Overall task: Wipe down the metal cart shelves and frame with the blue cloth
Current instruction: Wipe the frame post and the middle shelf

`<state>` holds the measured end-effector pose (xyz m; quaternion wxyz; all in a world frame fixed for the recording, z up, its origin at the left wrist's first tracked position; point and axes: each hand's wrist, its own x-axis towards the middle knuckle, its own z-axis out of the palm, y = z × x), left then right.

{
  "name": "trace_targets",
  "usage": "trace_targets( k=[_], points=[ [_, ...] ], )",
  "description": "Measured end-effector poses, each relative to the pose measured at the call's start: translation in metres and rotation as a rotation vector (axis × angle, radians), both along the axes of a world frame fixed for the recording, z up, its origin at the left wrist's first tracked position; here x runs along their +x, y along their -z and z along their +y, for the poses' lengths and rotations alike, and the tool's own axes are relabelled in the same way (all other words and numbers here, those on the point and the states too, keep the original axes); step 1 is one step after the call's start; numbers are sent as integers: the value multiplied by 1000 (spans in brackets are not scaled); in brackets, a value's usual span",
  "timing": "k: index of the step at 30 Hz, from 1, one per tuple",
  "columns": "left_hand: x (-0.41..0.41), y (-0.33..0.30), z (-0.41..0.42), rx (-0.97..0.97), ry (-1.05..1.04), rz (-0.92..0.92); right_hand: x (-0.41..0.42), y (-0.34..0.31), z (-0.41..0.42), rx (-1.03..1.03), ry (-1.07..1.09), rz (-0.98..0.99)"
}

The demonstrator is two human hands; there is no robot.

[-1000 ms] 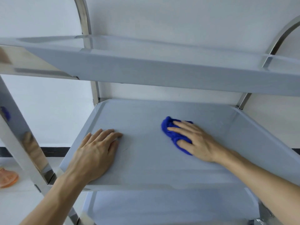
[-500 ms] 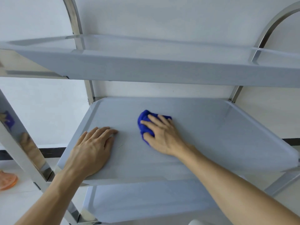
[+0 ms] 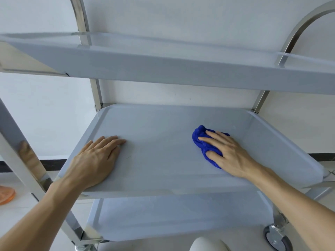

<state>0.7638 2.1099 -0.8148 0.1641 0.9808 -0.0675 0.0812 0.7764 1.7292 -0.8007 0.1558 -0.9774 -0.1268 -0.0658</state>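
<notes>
Sliding back right across the middle shelf [image 3: 163,154], my right hand [image 3: 228,153] is pressing the bunched blue cloth [image 3: 201,140] flat-fingered toward that shelf's right half, while my left hand [image 3: 96,160] is lying open near its left edge, so I judge this tier nearly wiped

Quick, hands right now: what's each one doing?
Left hand: open, flat on the middle shelf, holding nothing.
Right hand: open, straight fingers pressing the blue cloth onto it.
</notes>
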Motion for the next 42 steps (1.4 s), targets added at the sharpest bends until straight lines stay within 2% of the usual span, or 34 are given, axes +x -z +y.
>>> trace_targets(
  k=[16, 32, 42],
  points=[
    [-16, -5, 34, -5, 58, 108, 2, 2, 63, -58, -69, -69],
    [-20, -5, 54, -16, 26, 125, 31, 8, 115, -98, -120, -89],
    [-32, 6, 111, -5, -41, 123, 36, 10, 176, -71, -207, -109]
  ],
)
